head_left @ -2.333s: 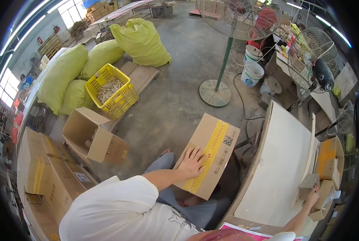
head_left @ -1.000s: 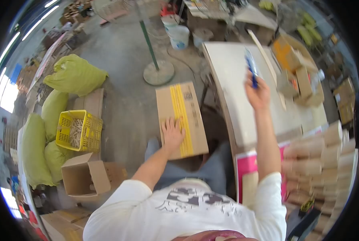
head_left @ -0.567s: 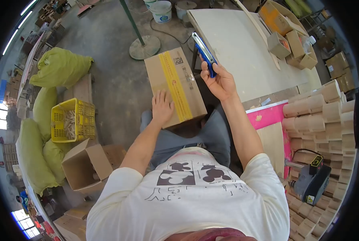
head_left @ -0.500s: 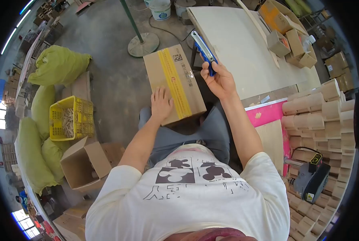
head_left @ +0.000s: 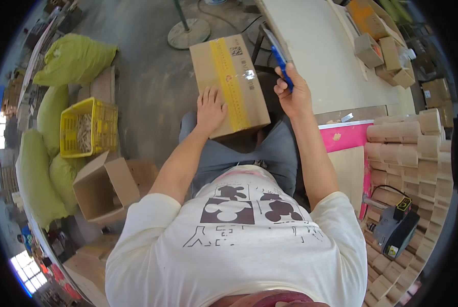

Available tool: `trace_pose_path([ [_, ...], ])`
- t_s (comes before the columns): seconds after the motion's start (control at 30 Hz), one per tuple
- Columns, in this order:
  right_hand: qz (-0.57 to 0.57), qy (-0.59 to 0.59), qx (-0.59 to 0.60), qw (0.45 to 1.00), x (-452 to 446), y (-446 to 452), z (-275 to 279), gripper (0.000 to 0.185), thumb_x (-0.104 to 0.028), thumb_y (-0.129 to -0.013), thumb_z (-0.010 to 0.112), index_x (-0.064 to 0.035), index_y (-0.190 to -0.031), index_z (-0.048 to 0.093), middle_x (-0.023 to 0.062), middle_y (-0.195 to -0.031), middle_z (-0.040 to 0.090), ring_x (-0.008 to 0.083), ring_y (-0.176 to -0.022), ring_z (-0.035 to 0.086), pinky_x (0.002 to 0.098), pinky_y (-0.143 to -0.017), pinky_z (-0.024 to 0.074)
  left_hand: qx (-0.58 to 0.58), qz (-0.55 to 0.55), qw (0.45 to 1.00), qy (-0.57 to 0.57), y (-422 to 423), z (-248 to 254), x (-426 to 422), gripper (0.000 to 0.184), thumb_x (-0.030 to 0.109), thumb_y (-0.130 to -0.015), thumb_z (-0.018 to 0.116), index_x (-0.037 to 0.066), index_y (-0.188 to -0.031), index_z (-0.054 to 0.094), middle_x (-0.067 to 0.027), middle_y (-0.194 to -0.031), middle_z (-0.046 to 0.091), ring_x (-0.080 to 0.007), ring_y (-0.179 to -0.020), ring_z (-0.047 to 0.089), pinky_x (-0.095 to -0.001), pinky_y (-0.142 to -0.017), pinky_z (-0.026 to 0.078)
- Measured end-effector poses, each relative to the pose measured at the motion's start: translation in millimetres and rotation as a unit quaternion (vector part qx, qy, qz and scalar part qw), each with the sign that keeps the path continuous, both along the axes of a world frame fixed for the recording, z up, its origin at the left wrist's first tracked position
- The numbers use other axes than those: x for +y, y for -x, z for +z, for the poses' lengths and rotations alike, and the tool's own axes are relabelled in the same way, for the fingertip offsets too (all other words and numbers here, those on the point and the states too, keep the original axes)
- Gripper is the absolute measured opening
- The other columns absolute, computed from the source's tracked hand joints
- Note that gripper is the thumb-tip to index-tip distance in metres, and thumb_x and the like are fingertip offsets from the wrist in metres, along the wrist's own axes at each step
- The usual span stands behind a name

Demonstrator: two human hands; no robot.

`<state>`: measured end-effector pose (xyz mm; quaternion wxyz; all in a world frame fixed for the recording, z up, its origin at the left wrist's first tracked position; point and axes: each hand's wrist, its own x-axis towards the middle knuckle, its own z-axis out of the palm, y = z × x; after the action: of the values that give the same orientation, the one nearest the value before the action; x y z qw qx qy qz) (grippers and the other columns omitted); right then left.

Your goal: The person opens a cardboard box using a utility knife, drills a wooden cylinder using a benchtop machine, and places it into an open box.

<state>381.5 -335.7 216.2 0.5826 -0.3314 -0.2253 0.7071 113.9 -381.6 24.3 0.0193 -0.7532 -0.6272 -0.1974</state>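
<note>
A closed cardboard box stands in front of my legs, with a strip of yellow tape along its top and black print beside it. My left hand lies on the box top left of the tape, fingers stretched out. Above and to the right of the box, my right hand is closed round a blue utility knife. The knife's silver front part points forward, away from me; I cannot make out how far the blade is out. The knife is apart from the box.
On the left are a yellow plastic basket with small pale pieces, green sacks and an open carton. A white board table stands right, near stacked wooden pieces and a grey device.
The knife has turned in my right hand, from its broad face towards its narrow edge. My left hand stays on the box. The whole view has shifted, so the box sits higher.
</note>
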Motion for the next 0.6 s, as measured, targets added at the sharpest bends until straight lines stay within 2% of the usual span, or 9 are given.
trace_pose_path([
  [0.1, 0.028, 0.047, 0.04, 0.998, -16.0, 5.3, -4.6, 0.026, -0.028, -0.106, 0.063, -0.0031, -0.112, 0.065, 0.0101, -0.102, 0.075, 0.0155, -0.071, 0.065, 0.0298, -0.065, 0.0545, -0.027, 0.007, 1.0, 0.012, 0.6, 4.0, -6.4, 0.061, 0.036, -0.096, 0.062, 0.004, -0.147, 0.051, -0.0158, -0.153, 0.046, -0.0339, -0.149, 0.036, -0.053, -0.123, 0.024],
  [0.13, 0.062, 0.052, 0.05, 0.995, -17.6, 0.9, -17.7, 0.028, -0.028, -0.107, 0.059, -0.0018, -0.115, 0.064, 0.011, -0.103, 0.075, 0.0199, -0.079, 0.07, 0.033, -0.07, 0.0586, -0.036, 0.004, 0.999, 0.01, 2.6, 5.3, -1.0, 0.061, 0.036, -0.096, 0.061, 0.004, -0.147, 0.051, -0.0153, -0.153, 0.047, -0.0335, -0.148, 0.036, -0.053, -0.122, 0.024],
  [0.23, 0.101, 0.081, 0.04, 0.991, -22.9, -2.1, -46.1, 0.029, -0.026, -0.108, 0.056, -0.0041, -0.127, 0.06, 0.0108, -0.103, 0.075, 0.0207, -0.081, 0.073, 0.0331, -0.073, 0.0604, -0.052, 0.042, 0.997, 0.037, 7.2, 1.2, 13.3, 0.061, 0.036, -0.097, 0.06, 0.004, -0.148, 0.049, -0.0143, -0.152, 0.046, -0.0323, -0.149, 0.035, -0.0531, -0.123, 0.024],
  [0.27, 0.119, 0.085, 0.026, 0.989, -24.5, -3.5, -51.0, 0.031, -0.023, -0.108, 0.054, -0.005, -0.133, 0.056, 0.0108, -0.109, 0.074, 0.0203, -0.086, 0.073, 0.0339, -0.076, 0.0598, -0.06, 0.08, 0.994, 0.044, 6.4, -0.8, 19.1, 0.061, 0.036, -0.097, 0.059, 0.004, -0.148, 0.048, -0.0143, -0.153, 0.045, -0.0321, -0.15, 0.034, -0.0532, -0.122, 0.025],
  [0.37, 0.146, 0.095, -0.007, 0.985, -21.8, 7.1, -45.6, 0.029, -0.019, -0.108, 0.053, -0.0041, -0.132, 0.056, 0.0102, -0.116, 0.073, 0.0194, -0.093, 0.072, 0.0345, -0.079, 0.0583, -0.082, 0.161, 0.982, 0.059, 0.0, 1.4, 33.6, 0.061, 0.034, -0.098, 0.057, 0.003, -0.15, 0.046, -0.0145, -0.155, 0.041, -0.032, -0.151, 0.031, -0.0536, -0.12, 0.03],
  [0.4, 0.157, 0.099, -0.017, 0.983, -17.6, 10.2, -46.0, 0.027, -0.017, -0.107, 0.053, -0.0037, -0.131, 0.056, 0.0084, -0.117, 0.071, 0.0179, -0.093, 0.07, 0.0347, -0.08, 0.0564, -0.091, 0.169, 0.98, 0.061, -3.5, 0.8, 35.1, 0.061, 0.033, -0.098, 0.056, 0.003, -0.15, 0.046, -0.0146, -0.155, 0.041, -0.0321, -0.152, 0.03, -0.0537, -0.119, 0.031],
  [0.53, 0.164, 0.088, -0.014, 0.982, 2.8, 24.3, -66.5, 0.021, -0.018, -0.107, 0.057, -0.0048, -0.123, 0.058, 0.0051, -0.103, 0.068, 0.0141, -0.078, 0.064, 0.0316, -0.069, 0.053, -0.099, 0.177, 0.977, 0.073, -4.6, 2.4, 38.7, 0.06, 0.031, -0.097, 0.055, 0.002, -0.149, 0.046, -0.0151, -0.156, 0.039, -0.0327, -0.153, 0.029, -0.0539, -0.115, 0.036],
  [0.6, 0.167, 0.073, -0.037, 0.983, 19.9, 33.7, -83.7, 0.019, -0.02, -0.106, 0.06, -0.0055, -0.118, 0.059, 0.0035, -0.095, 0.065, 0.0119, -0.072, 0.06, 0.0296, -0.063, 0.0506, -0.095, 0.176, 0.975, 0.093, -3.0, 5.4, 40.5, 0.061, 0.032, -0.099, 0.054, 0.002, -0.151, 0.045, -0.0149, -0.159, 0.036, -0.0334, -0.154, 0.027, -0.0534, -0.117, 0.035],
])
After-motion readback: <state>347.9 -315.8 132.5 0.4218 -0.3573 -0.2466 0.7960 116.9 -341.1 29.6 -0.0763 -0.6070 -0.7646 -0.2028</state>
